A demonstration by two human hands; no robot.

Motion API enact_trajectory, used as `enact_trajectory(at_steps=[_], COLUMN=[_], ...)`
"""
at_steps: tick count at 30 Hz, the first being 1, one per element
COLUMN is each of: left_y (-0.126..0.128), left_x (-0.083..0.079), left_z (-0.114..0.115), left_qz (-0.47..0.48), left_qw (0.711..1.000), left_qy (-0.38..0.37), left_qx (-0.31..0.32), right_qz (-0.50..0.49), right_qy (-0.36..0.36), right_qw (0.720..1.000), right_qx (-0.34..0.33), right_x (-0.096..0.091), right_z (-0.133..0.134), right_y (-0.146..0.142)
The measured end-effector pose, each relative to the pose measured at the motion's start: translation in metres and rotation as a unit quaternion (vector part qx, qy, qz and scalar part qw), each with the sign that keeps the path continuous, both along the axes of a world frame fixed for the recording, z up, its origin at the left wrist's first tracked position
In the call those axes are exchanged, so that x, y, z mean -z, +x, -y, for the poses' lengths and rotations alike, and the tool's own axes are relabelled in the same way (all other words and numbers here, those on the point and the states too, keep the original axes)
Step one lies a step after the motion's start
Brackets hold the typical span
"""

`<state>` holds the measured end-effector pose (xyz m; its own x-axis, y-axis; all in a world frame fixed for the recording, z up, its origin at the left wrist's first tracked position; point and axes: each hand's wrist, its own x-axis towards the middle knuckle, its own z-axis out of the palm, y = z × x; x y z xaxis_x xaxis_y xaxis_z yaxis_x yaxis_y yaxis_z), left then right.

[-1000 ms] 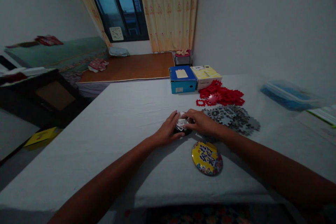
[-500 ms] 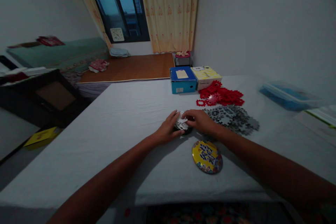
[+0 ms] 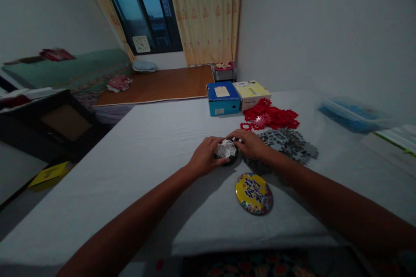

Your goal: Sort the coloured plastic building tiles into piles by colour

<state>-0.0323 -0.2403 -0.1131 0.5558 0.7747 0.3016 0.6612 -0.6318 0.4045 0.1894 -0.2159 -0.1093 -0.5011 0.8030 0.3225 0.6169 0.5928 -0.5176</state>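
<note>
A small dark round container (image 3: pixel 232 161) filled with white pieces (image 3: pixel 225 149) rests on the white-covered table (image 3: pixel 136 156). My left hand (image 3: pixel 204 156) wraps its left side, thumb in front and fingers behind. At the far right rim, my right hand (image 3: pixel 251 143) has its fingers curled inward; whatever they pinch is too small to make out. Nearer to me lies a round yellow lid (image 3: pixel 254 193) with dark characters and a colourful edge. Grey puzzle-like pieces (image 3: pixel 292 145) are heaped beside and partly behind my right forearm.
Behind the grey heap is a pile of red gear-shaped pieces (image 3: pixel 274 117). A blue box (image 3: pixel 224 97) and a yellow-and-white box (image 3: pixel 251 94) stand at the back. To the right are a clear container with blue contents (image 3: pixel 352 114) and a white flat item (image 3: pixel 394 145).
My right hand has drawn back from over the white pieces to the container's right rim, so more of them show. The left hand keeps its hold. The view has shifted slightly.
</note>
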Motion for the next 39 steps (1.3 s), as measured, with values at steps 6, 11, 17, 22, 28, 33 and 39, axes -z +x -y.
enact_trajectory(at_steps=[6, 11, 17, 22, 28, 33, 39], left_y=[0.004, 0.004, 0.006, 0.004, 0.001, -0.027, -0.103], left_x=[-0.022, -0.028, -0.027, -0.028, -0.02, -0.059, -0.102], left_z=[-0.006, -0.008, -0.008, -0.007, -0.009, 0.007, 0.098], left_qz=[-0.103, -0.103, -0.117, -0.083, 0.016, 0.084, -0.186], left_qw=[0.994, 0.993, 0.99, 0.993, 0.991, 0.979, 0.897], left_qy=[-0.017, -0.034, -0.063, -0.076, -0.132, -0.18, -0.363], left_qx=[0.043, 0.044, 0.043, 0.032, 0.002, 0.055, 0.169], right_qz=[0.04, 0.057, 0.056, 0.053, 0.048, 0.052, 0.052], right_qy=[-0.041, -0.08, -0.076, -0.091, -0.107, -0.116, -0.128], right_qw=[0.991, 0.988, 0.991, 0.99, 0.991, 0.99, 0.988], right_qx=[-0.124, -0.118, -0.096, -0.089, -0.069, -0.058, -0.063], right_x=[0.002, 0.007, 0.014, 0.021, 0.021, 0.017, 0.017], right_z=[-0.004, 0.0, -0.001, 0.0, 0.003, 0.006, 0.008], right_y=[0.013, 0.004, -0.001, -0.001, -0.007, -0.007, -0.002])
